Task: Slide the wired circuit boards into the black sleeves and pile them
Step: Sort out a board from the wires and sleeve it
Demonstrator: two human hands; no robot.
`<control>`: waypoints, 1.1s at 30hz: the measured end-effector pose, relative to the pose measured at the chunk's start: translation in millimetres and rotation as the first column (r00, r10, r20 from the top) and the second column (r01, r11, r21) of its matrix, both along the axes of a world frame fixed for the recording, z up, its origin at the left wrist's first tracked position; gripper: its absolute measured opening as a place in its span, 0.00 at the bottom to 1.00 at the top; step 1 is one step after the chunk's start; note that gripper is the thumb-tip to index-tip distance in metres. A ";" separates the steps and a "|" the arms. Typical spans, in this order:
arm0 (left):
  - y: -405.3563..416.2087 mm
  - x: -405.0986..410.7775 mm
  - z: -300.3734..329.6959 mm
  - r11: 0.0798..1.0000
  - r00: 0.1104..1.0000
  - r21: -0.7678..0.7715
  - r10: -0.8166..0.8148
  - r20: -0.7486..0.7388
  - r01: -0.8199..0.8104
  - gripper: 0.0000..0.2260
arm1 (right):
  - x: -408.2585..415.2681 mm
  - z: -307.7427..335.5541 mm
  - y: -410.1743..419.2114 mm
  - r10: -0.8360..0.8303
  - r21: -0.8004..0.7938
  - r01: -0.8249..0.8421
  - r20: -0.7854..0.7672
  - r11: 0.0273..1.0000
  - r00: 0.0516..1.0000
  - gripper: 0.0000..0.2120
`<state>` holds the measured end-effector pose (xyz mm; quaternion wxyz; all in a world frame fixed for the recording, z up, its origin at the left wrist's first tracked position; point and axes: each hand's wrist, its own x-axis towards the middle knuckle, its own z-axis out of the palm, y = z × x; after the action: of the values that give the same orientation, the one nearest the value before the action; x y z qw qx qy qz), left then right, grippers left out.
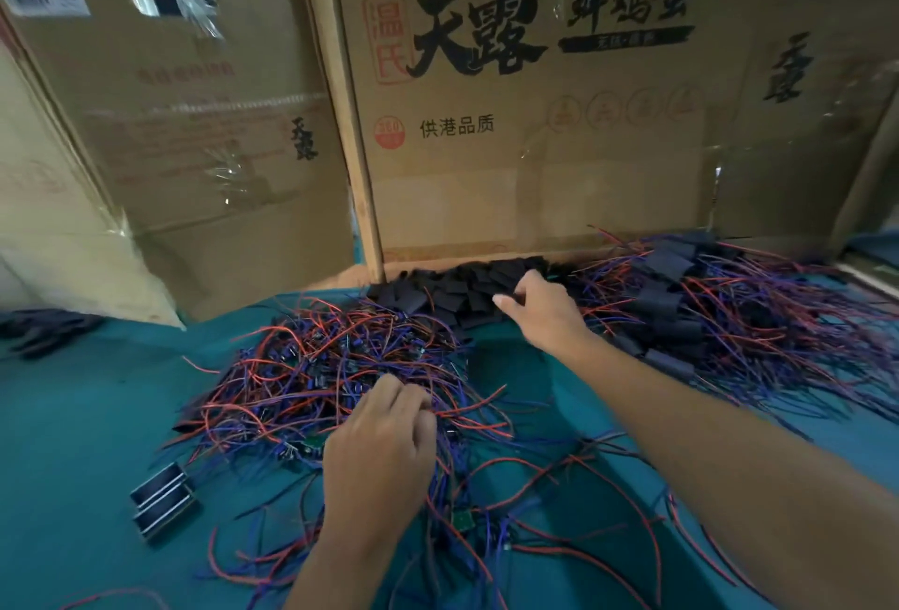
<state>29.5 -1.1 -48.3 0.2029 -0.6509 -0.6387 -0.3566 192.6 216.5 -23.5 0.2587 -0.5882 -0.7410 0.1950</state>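
Note:
A tangle of wired circuit boards [311, 381] with red and blue leads lies on the green table at centre left. My left hand [384, 454] reaches into its near edge, fingers curled among the wires. Behind it, a heap of flat black sleeves [452, 293] lies against the cardboard box. My right hand [540, 308] rests on that heap, fingers bent down onto the sleeves; what it grips is hidden. To the right, a pile of sleeved boards [705, 312] spreads with wires fanning outward.
Tall cardboard boxes [511, 147] wall off the back of the green table [87, 439]. A small black-and-metal part [163, 500] lies at the near left. Loose wired boards [486, 527] trail toward me between my arms. Dark objects [44, 325] sit at the far left.

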 end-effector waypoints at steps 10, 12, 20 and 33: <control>-9.3 -8.9 26.9 0.783 0.960 -0.587 -0.278 -0.036 0.205 0.08 | 70.7 -20.0 -154.3 0.163 -0.038 -0.275 -0.725 0.961 0.669 0.06; -16.4 0.7 29.5 0.729 0.925 -0.627 -0.380 -0.034 0.276 0.06 | 76.7 -31.6 -166.6 0.165 -0.027 -0.265 -0.723 0.964 0.671 0.08; -5.2 -15.0 19.5 0.880 0.994 -0.464 -0.078 0.074 0.103 0.03 | 74.7 -47.7 -167.7 0.188 0.044 -0.206 -0.622 0.978 0.760 0.08; 6.0 -53.8 1.5 0.785 0.977 -0.590 0.209 -0.035 -0.189 0.21 | 65.6 -58.3 -176.7 0.177 -0.003 -0.224 -0.604 0.975 0.777 0.10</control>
<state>-24.4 4.9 -46.8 0.0168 -0.6048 -0.7859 -0.1278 258.2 39.8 -81.8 0.4356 -0.4232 -0.6713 0.4248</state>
